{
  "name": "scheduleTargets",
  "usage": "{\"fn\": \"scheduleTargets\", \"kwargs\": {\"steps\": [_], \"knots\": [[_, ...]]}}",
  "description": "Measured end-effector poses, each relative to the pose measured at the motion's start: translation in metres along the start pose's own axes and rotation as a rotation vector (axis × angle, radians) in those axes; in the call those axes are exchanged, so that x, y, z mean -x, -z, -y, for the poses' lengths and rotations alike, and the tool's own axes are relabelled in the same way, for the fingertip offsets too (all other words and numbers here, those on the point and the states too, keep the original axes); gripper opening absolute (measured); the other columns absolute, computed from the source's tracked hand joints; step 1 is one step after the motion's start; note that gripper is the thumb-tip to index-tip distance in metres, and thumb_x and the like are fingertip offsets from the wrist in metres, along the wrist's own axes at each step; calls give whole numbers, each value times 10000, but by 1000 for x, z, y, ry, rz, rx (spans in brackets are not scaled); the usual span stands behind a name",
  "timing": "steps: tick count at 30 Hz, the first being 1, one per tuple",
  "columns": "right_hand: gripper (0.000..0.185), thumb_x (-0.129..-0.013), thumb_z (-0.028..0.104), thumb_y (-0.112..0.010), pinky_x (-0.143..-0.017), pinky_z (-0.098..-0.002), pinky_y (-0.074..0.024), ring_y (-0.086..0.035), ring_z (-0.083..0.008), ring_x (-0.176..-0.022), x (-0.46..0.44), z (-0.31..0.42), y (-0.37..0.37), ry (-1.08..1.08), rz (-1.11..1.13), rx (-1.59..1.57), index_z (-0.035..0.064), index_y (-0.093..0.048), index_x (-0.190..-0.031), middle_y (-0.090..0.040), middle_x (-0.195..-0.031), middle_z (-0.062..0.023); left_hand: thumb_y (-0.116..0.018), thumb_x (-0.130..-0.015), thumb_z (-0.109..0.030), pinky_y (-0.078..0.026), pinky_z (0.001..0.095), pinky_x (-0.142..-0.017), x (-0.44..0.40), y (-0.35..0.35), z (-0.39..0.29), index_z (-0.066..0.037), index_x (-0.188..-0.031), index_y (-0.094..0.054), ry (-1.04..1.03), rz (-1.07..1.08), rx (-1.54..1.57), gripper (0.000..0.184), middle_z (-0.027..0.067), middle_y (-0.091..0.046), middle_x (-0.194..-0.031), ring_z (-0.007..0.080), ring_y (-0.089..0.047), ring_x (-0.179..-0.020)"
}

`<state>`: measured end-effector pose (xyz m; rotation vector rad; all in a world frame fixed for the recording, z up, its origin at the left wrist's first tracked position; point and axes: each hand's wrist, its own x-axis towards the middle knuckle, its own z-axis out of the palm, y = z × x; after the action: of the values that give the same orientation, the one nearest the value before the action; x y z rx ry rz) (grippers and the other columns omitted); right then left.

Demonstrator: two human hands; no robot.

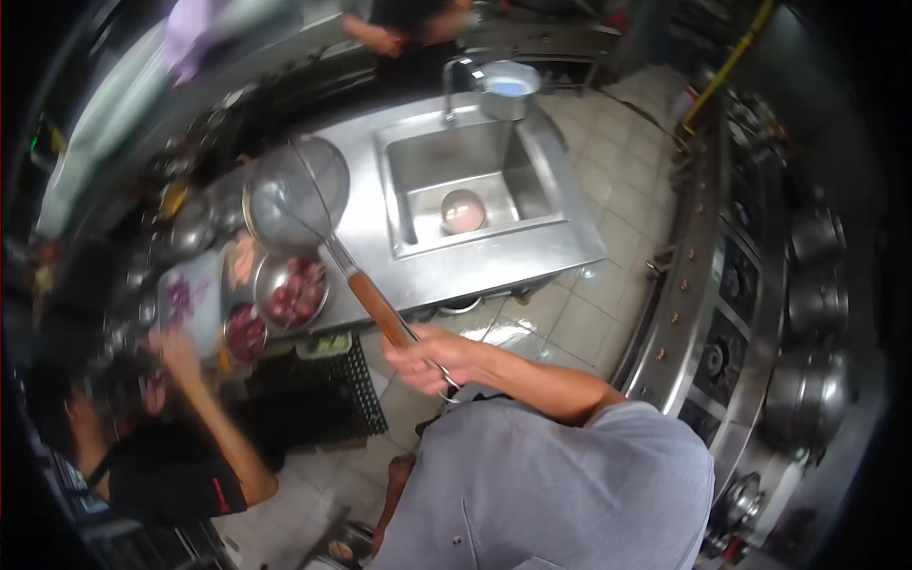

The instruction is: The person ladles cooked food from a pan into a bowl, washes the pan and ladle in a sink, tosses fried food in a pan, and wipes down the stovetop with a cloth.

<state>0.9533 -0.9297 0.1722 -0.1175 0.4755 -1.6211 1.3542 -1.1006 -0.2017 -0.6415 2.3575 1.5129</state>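
Note:
My right hand point(432, 359) is closed around the wooden handle of a large round mesh strainer point(302, 195). The strainer's head hangs over the left part of the steel counter point(366, 228), and a curved piece of metal shows below my fingers. Near the strainer are a steel bowl of red onions point(293, 293) and a smaller bowl of dark red pieces point(245, 332). My left hand does not show; only part of that arm point(394, 494) appears beside the grey shirt.
A sink point(470, 180) holds a round bowl point(464, 211); a pot point(508, 90) stands by the faucet point(448, 90). At left, a co-worker point(180, 465) reaches toward a cutting board point(190, 299). Gas stoves point(722, 356) line the right. Another person point(408, 33) is behind the counter.

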Motion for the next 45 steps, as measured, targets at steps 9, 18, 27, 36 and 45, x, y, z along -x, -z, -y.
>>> {"fn": "scheduleTargets", "kwargs": {"steps": [9, 18, 27, 36, 45], "knots": [[192, -984, 206, -637, -359, -234, -282, -369, -50, -443, 191, -37, 56, 297, -162, -56, 133, -465, -942, -371, -616, 45, -638, -943, -152, -520, 289, -675, -114, 18, -155, -30, -1186, -578, 419, 220, 255, 279, 82, -666, -934, 164, -636, -755], [139, -990, 154, -618, -390, -249, -286, -372, -71, -460, 322, 36, 120, 506, -189, -80, 126, -504, -1064, -385, -612, 25, -620, -954, -144, -503, 325, -873, -258, -178, -399, -4, -1455, -399, 23, 872, -97, 566, 107, -616, -1205, 182, -600, -1050], [192, -986, 145, -606, -410, -255, -307, -346, -70, -447, 528, 151, 195, 673, -452, 19, 93, -483, -1125, -387, -615, 29, -585, -1018, -227, -472, 329, -967, -282, -333, -614, -68, -1431, -431, 76, 1151, 2, 468, 114, -585, -1296, 192, -581, -1108], [114, -1002, 134, -552, -371, -223, -245, -322, -34, -434, 613, 271, 289, 834, -561, -294, 119, -532, -1113, -385, -617, 71, -638, -977, -116, -468, 344, -967, -375, -430, -727, -92, -1437, -428, -97, 1093, 317, 506, 120, -612, -1263, 184, -599, -1095], [182, -1013, 133, -533, -370, -220, -274, -325, -41, -437, 766, 414, 400, 1090, -596, -467, 93, -533, -1191, -376, -613, 55, -710, -939, -261, -487, 328, -926, -547, -587, -913, -49, -1447, -415, -171, 1289, 25, 625, 123, -602, -1257, 168, -598, -1053]]}}
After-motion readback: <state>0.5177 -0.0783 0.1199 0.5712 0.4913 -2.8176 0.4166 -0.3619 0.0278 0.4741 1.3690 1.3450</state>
